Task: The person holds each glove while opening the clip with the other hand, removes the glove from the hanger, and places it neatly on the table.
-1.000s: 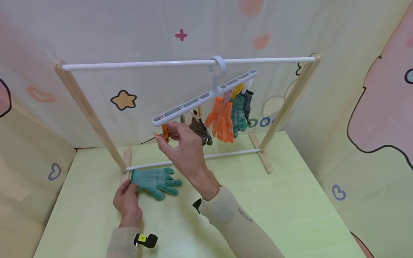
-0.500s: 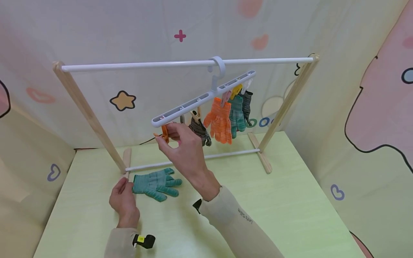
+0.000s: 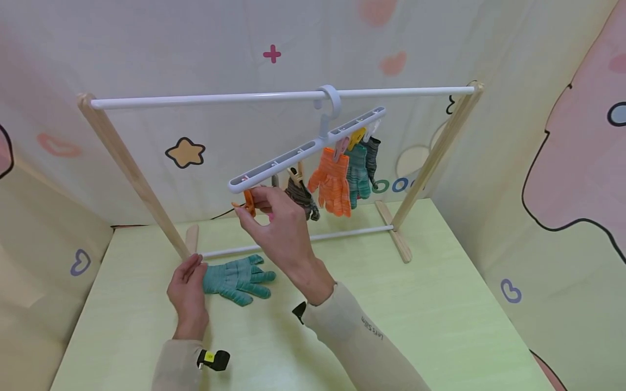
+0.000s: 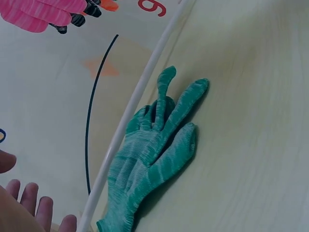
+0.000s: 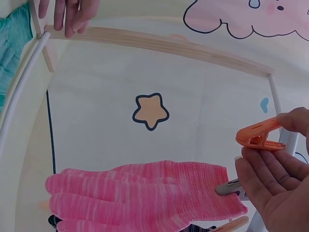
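On your tabletop point(image 3: 391, 326) stands the wooden-sided rack point(image 3: 220, 99), its white hanger point(image 3: 317, 145) at 12 o'clock in the head view, and the green glove point(image 3: 237, 279) lies between 7 and 8. Your left hand point(image 3: 188, 293), at the glove's 9 o'clock, sits just beside it, fingers released; your right hand point(image 3: 285, 231), between its 1 and 2, has fingers pinching the orange clip point(image 3: 250, 202).

Downward head and close wrist views of one green glove point(image 3: 239, 279)
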`<state>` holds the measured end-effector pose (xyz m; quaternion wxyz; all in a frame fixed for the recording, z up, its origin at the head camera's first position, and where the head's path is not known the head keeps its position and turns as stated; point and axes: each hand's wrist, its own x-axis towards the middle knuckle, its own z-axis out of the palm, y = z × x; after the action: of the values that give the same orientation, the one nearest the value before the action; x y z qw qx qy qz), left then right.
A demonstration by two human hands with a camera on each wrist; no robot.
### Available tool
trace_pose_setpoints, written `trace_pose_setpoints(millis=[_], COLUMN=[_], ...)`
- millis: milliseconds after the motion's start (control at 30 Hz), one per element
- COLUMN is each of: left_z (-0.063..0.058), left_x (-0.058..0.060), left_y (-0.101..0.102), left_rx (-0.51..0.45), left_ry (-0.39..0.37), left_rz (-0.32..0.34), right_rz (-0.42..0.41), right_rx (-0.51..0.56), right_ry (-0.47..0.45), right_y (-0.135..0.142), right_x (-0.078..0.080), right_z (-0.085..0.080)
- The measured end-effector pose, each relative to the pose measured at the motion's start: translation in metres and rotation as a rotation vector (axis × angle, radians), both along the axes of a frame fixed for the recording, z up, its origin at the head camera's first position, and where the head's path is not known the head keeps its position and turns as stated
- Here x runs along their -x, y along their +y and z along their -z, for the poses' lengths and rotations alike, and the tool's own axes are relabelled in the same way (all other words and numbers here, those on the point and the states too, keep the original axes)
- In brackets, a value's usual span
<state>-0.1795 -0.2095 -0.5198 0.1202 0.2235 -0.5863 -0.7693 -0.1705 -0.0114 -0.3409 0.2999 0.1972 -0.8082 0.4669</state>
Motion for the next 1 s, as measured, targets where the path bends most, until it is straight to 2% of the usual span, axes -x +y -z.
trace_pose_setpoints(millis=[167, 367, 733, 1000], left_z=[-0.009, -0.023, -0.047, -0.065], left_x=[0.006, 0.015, 0.029, 0.041], left_y=[-0.001, 0.002, 0.007, 0.016], left_rx=[-0.003, -0.011, 0.055, 0.007], left_ry=[0.012, 0.067, 0.117, 0.164], left_rz=[0.094, 0.16, 0.293, 0.363], right_rz=[-0.004, -0.008, -0.008, -0.016], right_rx=[-0.008, -0.008, -0.01, -0.012], right_ry=[0.002, 0.0, 0.013, 0.033], right_y=[0.0, 0.0, 0.0, 0.002], right_x=[-0.001, -0.001, -0.002, -0.001], right_z=[-0.002, -0.004, -0.004, -0.005])
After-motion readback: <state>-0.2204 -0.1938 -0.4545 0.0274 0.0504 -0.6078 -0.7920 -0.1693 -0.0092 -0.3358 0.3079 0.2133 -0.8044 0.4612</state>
